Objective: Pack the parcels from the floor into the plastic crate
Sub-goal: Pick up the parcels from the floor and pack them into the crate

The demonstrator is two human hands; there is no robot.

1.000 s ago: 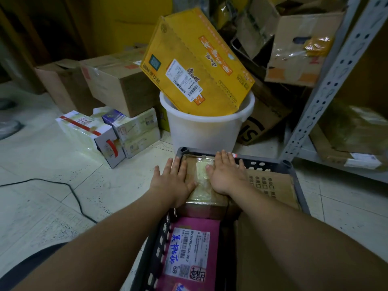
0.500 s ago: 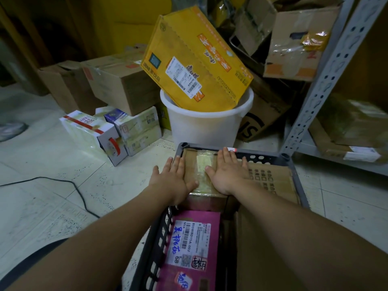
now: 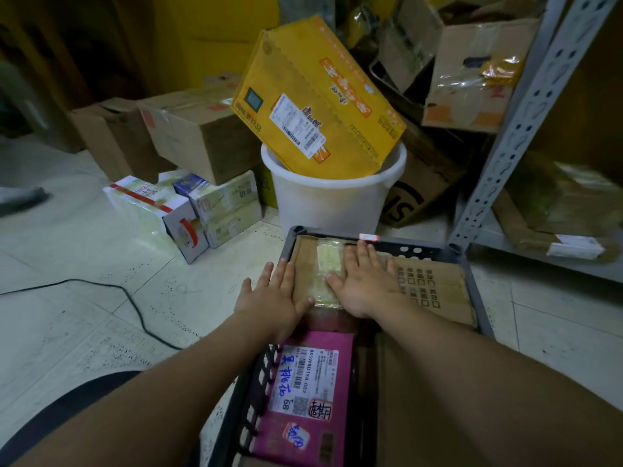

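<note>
Two hands lie flat on a taped parcel at the far end of the crate, mid-frame: the left hand over its left edge, the right hand on top, fingers straight, gripping nothing. A pink parcel lies in the crate, lower centre. On the floor at left sit white boxes.

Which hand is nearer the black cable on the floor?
Left. The left hand presses the brown taped parcel at the grey plastic crate's left rim, on the black cable's side; the right hand lies further right on it.
</note>
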